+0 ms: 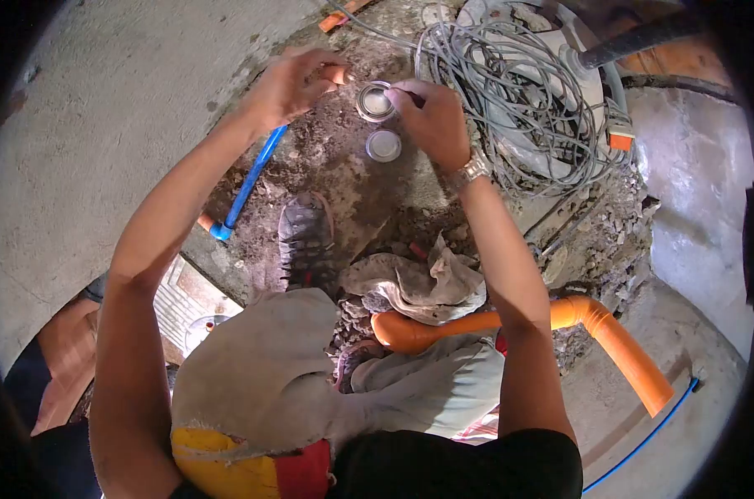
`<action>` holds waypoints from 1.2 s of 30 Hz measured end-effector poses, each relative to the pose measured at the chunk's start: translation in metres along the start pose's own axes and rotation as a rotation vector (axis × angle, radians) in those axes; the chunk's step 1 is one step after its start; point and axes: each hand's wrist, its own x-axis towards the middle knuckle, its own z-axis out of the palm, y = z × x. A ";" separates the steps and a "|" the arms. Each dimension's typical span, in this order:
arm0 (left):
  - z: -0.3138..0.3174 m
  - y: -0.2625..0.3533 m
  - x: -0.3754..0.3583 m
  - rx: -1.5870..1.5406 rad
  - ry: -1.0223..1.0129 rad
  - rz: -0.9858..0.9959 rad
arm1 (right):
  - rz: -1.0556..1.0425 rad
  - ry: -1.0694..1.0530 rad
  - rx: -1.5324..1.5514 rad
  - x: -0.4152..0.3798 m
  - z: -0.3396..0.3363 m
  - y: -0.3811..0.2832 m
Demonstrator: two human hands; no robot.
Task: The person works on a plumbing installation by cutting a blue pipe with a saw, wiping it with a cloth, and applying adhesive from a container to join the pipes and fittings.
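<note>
A small round open tin (372, 101) with a metal rim sits on the dirty ground ahead of me. Just below it lies a pale round lid (384, 145). The thumb and fingers of my right hand (433, 121) close on the tin's right edge; a metal watch (474, 169) circles that wrist. To the tin's left, my left hand (298, 85) is raised with thumb and fingers drawn together near their tips. Whatever it may pinch is too small to make out. Below this hand, a blue pipe (256, 179) with an elbow fitting slants down to the left.
A tangle of grey cable (527, 100) fills a pale container at the upper right. An orange pipe (576, 313) bends across the lower right, beside a dusty cloth (418, 279). My shoe (305, 237) stands on the rubble. A thin blue tube (643, 441) lies at the lower right.
</note>
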 end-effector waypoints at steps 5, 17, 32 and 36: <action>0.002 -0.003 -0.004 -0.225 0.019 -0.130 | -0.397 0.078 -0.320 0.004 0.008 -0.002; -0.020 -0.007 0.002 0.174 0.082 0.209 | 0.563 -0.361 0.917 0.010 0.015 0.008; 0.046 0.000 -0.065 -0.512 0.330 -0.565 | -0.008 -0.199 -0.563 0.005 -0.023 0.006; 0.095 0.070 -0.120 -0.649 0.245 -0.728 | 0.004 -0.198 -0.693 0.008 0.001 0.029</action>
